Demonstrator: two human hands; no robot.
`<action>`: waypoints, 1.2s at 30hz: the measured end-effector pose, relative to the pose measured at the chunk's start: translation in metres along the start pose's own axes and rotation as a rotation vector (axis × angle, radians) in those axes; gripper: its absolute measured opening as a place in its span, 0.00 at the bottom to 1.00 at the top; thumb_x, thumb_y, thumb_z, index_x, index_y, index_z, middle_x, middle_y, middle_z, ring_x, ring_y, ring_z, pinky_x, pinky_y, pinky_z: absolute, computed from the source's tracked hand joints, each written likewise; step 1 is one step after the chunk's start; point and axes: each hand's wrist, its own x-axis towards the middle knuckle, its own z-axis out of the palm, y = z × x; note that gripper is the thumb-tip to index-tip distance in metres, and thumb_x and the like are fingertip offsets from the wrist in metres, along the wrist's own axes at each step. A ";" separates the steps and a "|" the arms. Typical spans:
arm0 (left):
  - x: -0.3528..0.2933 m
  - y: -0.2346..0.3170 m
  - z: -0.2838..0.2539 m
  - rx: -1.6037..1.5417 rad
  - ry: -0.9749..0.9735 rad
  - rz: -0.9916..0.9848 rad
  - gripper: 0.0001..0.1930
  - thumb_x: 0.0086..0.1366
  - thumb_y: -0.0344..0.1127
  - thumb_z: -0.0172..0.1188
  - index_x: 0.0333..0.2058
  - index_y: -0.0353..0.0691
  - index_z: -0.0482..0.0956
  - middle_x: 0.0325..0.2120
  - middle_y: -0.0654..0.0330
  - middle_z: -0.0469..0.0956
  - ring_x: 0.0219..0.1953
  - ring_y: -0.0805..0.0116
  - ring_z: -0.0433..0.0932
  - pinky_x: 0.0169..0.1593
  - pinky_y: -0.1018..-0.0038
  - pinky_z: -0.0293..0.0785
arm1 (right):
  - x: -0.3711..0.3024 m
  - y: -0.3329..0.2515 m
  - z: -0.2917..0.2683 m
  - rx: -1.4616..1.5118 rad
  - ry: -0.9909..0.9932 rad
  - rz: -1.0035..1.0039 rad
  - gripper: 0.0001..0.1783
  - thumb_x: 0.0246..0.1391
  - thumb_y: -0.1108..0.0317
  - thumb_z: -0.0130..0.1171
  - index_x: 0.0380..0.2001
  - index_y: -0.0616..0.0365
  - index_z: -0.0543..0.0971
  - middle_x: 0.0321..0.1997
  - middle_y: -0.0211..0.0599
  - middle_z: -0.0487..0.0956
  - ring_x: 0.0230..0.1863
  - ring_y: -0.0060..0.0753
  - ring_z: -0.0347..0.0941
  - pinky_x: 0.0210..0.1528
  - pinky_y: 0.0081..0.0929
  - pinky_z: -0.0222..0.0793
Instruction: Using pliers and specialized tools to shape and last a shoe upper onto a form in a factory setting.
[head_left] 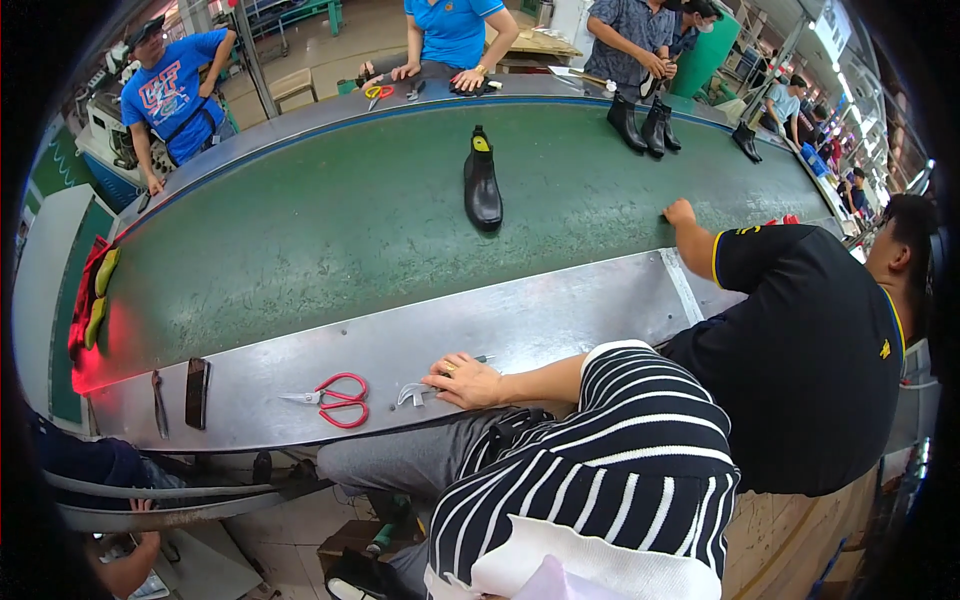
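Note:
My right hand (466, 381) rests on the metal edge of the workbench, with its fingers curled over the handle of a small hammer. The silver head of the hammer (411, 395) sticks out to the left of the fingers, and a thin dark tip shows beyond the knuckles. Just left of it lies a pair of scissors (343, 401) with red handles, its blades pointing left. Farther left are a black phone (198, 394) and a slim dark tool (160, 403). My left hand is not in view.
A black ankle boot (483, 190) stands on the green conveyor belt (330, 240), with more boots (655, 128) at the far right. Yellow-green pieces (100, 290) lie at the belt's left end in red light. A person in black (800, 350) leans over the belt beside me; others stand opposite.

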 end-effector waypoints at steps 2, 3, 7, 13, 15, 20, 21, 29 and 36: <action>0.004 0.002 0.004 -0.038 -0.007 0.031 0.34 0.67 0.60 0.40 0.60 0.37 0.65 0.51 0.46 0.72 0.52 0.53 0.71 0.56 0.66 0.65 | 0.000 0.001 0.002 -0.004 0.010 -0.004 0.21 0.57 0.55 0.53 0.53 0.49 0.71 0.48 0.37 0.71 0.53 0.41 0.65 0.52 0.39 0.60; 0.007 0.004 0.006 -0.058 -0.010 0.048 0.34 0.67 0.59 0.40 0.59 0.37 0.65 0.51 0.46 0.73 0.52 0.54 0.71 0.55 0.67 0.65 | 0.001 0.002 0.003 -0.008 0.021 -0.011 0.21 0.57 0.55 0.53 0.53 0.49 0.71 0.48 0.37 0.71 0.53 0.41 0.65 0.52 0.39 0.61; 0.019 0.011 0.011 -0.135 -0.019 0.112 0.32 0.68 0.57 0.42 0.59 0.35 0.66 0.50 0.47 0.73 0.51 0.55 0.71 0.55 0.67 0.66 | 0.003 0.002 0.003 -0.013 0.021 -0.012 0.21 0.57 0.55 0.53 0.52 0.49 0.71 0.48 0.37 0.71 0.52 0.41 0.65 0.52 0.39 0.60; 0.035 0.020 0.013 -0.245 -0.028 0.200 0.30 0.68 0.54 0.45 0.57 0.33 0.67 0.48 0.49 0.74 0.50 0.58 0.72 0.53 0.68 0.68 | 0.006 0.003 0.005 -0.019 0.034 -0.023 0.21 0.57 0.55 0.53 0.52 0.49 0.71 0.48 0.37 0.71 0.52 0.41 0.65 0.52 0.40 0.60; 0.038 0.023 0.014 -0.284 -0.028 0.225 0.30 0.68 0.53 0.46 0.57 0.32 0.67 0.47 0.49 0.74 0.49 0.59 0.73 0.53 0.68 0.68 | 0.008 0.003 0.006 -0.016 -0.045 0.010 0.22 0.57 0.55 0.53 0.53 0.49 0.70 0.49 0.39 0.70 0.53 0.41 0.65 0.53 0.41 0.60; 0.043 0.034 0.014 -0.382 -0.034 0.286 0.28 0.68 0.50 0.48 0.56 0.31 0.68 0.46 0.50 0.75 0.48 0.61 0.74 0.52 0.69 0.69 | 0.025 -0.001 0.009 0.180 -0.099 0.238 0.21 0.56 0.57 0.55 0.51 0.51 0.74 0.43 0.41 0.74 0.48 0.44 0.68 0.49 0.38 0.64; 0.044 0.037 0.014 -0.403 -0.035 0.298 0.28 0.68 0.50 0.49 0.55 0.30 0.68 0.46 0.51 0.75 0.48 0.61 0.74 0.52 0.69 0.69 | 0.033 -0.002 0.010 0.301 -0.145 0.385 0.20 0.57 0.58 0.56 0.50 0.53 0.76 0.39 0.40 0.75 0.45 0.42 0.71 0.48 0.35 0.66; 0.005 0.010 0.016 -0.673 0.158 0.199 0.25 0.68 0.46 0.52 0.54 0.28 0.69 0.44 0.52 0.77 0.45 0.65 0.75 0.50 0.70 0.71 | 0.092 -0.075 -0.031 1.682 -0.843 0.781 0.18 0.58 0.58 0.60 0.48 0.51 0.72 0.41 0.35 0.81 0.36 0.23 0.75 0.37 0.23 0.72; -0.027 0.036 0.014 -0.927 0.349 0.215 0.24 0.71 0.35 0.48 0.62 0.31 0.61 0.52 0.59 0.71 0.50 0.75 0.69 0.56 0.79 0.63 | 0.121 -0.174 -0.079 1.184 -1.186 0.622 0.29 0.60 0.58 0.56 0.62 0.51 0.64 0.41 0.37 0.81 0.24 0.16 0.75 0.14 0.09 0.59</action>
